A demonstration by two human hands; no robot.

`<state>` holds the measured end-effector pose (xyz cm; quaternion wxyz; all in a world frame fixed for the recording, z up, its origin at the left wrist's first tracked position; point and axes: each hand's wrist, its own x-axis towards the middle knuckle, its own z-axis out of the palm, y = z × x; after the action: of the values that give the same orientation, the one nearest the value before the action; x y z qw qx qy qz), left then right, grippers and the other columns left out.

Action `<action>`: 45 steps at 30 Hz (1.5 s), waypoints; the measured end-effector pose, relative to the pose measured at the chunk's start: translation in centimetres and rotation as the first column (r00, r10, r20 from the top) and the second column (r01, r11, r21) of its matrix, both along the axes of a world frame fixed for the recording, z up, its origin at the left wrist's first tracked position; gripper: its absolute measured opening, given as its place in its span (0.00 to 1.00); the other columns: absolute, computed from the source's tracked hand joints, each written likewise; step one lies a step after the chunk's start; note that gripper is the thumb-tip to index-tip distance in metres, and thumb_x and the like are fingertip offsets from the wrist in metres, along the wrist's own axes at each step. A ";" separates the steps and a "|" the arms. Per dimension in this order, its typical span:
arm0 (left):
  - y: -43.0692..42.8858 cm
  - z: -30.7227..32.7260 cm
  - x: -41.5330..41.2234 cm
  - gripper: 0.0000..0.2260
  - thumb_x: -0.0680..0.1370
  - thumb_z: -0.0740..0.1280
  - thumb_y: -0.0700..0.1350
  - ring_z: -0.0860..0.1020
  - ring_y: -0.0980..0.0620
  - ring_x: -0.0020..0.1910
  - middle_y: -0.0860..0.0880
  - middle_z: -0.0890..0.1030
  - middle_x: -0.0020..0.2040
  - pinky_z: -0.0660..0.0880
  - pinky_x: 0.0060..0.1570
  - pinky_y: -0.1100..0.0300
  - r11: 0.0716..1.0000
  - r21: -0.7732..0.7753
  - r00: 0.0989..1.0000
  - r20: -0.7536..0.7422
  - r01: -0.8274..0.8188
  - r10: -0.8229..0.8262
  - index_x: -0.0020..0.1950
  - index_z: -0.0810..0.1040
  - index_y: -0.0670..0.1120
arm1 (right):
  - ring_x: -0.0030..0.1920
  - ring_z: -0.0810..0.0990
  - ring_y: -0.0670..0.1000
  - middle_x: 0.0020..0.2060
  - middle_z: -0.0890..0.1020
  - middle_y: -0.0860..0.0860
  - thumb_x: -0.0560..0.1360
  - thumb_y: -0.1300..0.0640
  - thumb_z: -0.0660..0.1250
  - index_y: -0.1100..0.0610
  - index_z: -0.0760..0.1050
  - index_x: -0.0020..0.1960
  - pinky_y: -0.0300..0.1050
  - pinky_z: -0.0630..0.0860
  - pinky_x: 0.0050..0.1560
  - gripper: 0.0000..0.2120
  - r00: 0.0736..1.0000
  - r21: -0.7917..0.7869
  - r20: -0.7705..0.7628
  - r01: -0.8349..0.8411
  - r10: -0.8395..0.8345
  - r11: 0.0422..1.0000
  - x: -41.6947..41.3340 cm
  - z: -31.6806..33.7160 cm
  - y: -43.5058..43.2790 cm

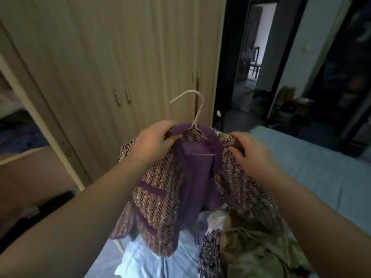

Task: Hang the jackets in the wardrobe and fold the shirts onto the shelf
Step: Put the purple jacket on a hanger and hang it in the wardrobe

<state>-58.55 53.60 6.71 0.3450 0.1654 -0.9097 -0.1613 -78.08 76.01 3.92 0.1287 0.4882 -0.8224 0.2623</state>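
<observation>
Pinching the collar, my left hand (pixel 155 140) and, gripping a shoulder, my right hand (pixel 251 155) hold up a purple-lined, pink-and-brown woven jacket (pixel 160 197) on a pale plastic hanger (pixel 197 109) above an olive garment (pixel 251 243) on the blue bed (pixel 321 177). The beige wooden wardrobe (pixel 120 57) is open at its left side and perhaps holds dark fabric (pixel 18 135).

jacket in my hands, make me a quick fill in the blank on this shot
1. The jacket has a ____ lining and collar.
2. The left hand and right hand hold it up on a pale ____.
3. The wardrobe doors behind it, with two handles side by side, are ____.

Missing words: purple; hanger; closed
</observation>
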 end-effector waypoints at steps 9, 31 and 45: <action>-4.5 9.1 16.5 0.10 0.77 0.66 0.59 0.78 0.44 0.45 0.52 0.77 0.41 0.70 0.39 0.54 0.952 -0.159 0.964 -0.082 -0.262 0.252 0.47 0.73 0.53 | 0.51 0.81 0.55 0.51 0.84 0.51 0.81 0.48 0.60 0.48 0.74 0.63 0.49 0.77 0.51 0.13 0.978 -0.117 -0.156 -0.155 0.136 0.981 13.3 10.4 -7.6; -11.3 14.5 60.4 0.11 0.77 0.66 0.60 0.77 0.50 0.37 0.54 0.77 0.35 0.74 0.38 0.52 0.720 -0.083 0.722 0.018 -0.689 0.692 0.43 0.70 0.56 | 0.71 0.67 0.54 0.73 0.66 0.51 0.77 0.37 0.61 0.47 0.46 0.80 0.55 0.67 0.71 0.39 0.790 0.034 -0.305 -0.550 0.532 0.835 50.7 10.1 -28.2; -17.7 17.3 61.7 0.06 0.81 0.62 0.55 0.77 0.52 0.36 0.52 0.78 0.36 0.72 0.38 0.53 0.666 -0.140 0.661 0.090 -0.733 0.745 0.47 0.72 0.54 | 0.55 0.79 0.51 0.51 0.82 0.51 0.83 0.54 0.60 0.57 0.78 0.56 0.37 0.71 0.53 0.10 0.435 -0.251 0.248 -0.834 0.866 0.491 51.1 18.9 -43.8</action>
<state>3.14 35.94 23.99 0.3236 0.5153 -0.7922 0.0466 -27.00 32.19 22.86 -0.1434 0.7747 -0.4607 0.4086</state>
